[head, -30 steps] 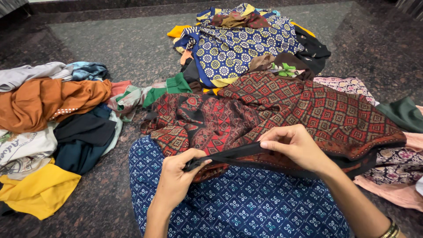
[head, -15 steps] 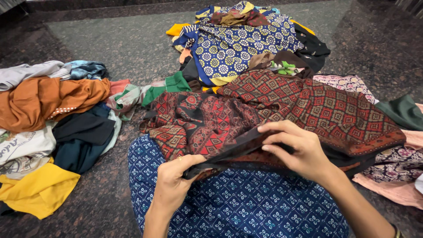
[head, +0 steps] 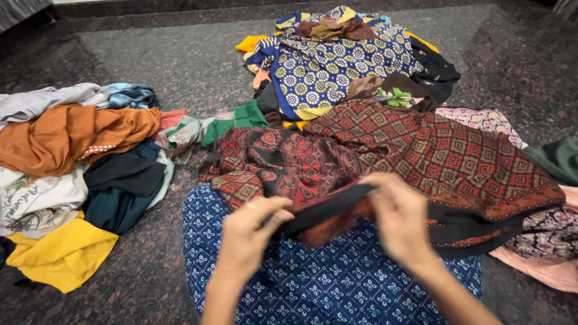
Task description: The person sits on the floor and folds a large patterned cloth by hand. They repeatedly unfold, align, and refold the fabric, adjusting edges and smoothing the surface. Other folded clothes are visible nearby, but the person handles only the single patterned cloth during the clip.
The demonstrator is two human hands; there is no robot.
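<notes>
As both hands pinch one hem, scene reads so:
left hand point(head: 250, 232): closed, pinching black edge of red patterned cloth point(head: 433, 156), near centre
right hand point(head: 400, 222): closed, gripping same black edge, just right of left hand
cloth position: spread across lap, running far and right
under hands: blue printed fabric point(head: 325, 283) on lap
far: blue-yellow circle-print garment point(head: 337, 66) atop pile
left: orange garment point(head: 72, 135), dark navy piece point(head: 123, 186), yellow piece point(head: 63, 256)
right edge: pink cloth point(head: 542, 271), dark green cloth point(head: 560, 159)
floor point(head: 162, 66): dark speckled stone
</notes>
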